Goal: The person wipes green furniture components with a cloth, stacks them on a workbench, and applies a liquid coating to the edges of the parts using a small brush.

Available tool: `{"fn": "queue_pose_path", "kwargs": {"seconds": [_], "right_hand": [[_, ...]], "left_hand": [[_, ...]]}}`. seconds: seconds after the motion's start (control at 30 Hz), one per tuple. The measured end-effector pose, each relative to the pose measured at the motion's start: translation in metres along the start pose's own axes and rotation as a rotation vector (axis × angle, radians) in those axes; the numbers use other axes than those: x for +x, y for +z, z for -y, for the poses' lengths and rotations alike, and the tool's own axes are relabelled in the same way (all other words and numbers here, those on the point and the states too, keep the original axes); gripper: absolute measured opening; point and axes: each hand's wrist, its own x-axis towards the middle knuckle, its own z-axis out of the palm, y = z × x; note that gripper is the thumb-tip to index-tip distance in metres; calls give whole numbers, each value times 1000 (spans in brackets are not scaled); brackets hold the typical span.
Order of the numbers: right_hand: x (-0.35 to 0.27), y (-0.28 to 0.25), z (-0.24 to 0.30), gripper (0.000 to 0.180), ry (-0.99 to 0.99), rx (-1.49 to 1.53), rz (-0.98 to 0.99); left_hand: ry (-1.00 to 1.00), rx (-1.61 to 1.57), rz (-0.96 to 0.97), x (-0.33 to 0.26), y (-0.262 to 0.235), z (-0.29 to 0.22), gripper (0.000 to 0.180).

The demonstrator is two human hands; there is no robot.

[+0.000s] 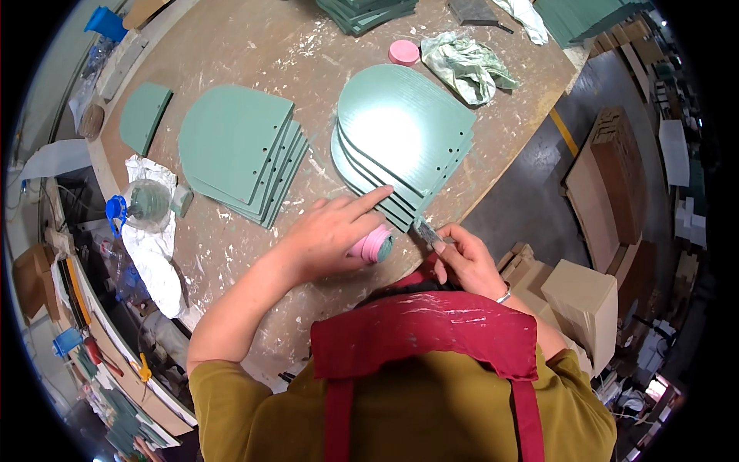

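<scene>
In my left hand is a small pink jar, tilted, with green at its mouth. That hand's index finger stretches out onto the near edge of a stack of green rounded boards. The boards are fanned, and the top one shines under the light; small dark holes show along their straight sides. Between the fingers of my right hand is a small flat tool smeared with green, its tip at the stack's near corner. Whether it is a brush or a scraper I cannot tell.
A second stack of green boards lies to the left, with a smaller green piece beyond. A pink lid and a stained cloth are at the back. A bottle stands left. Cardboard boxes sit off the table's right edge.
</scene>
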Motion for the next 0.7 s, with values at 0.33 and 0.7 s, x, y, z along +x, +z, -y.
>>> {"fn": "queue_pose_path", "kwargs": {"seconds": [0.33, 0.7], "right_hand": [[14, 6, -4, 11, 41, 42, 23], [8, 6, -10, 13, 10, -24, 29]], "left_hand": [[19, -24, 15, -2, 3, -3, 53], [-6, -22, 41, -3, 2, -2, 51]]}}
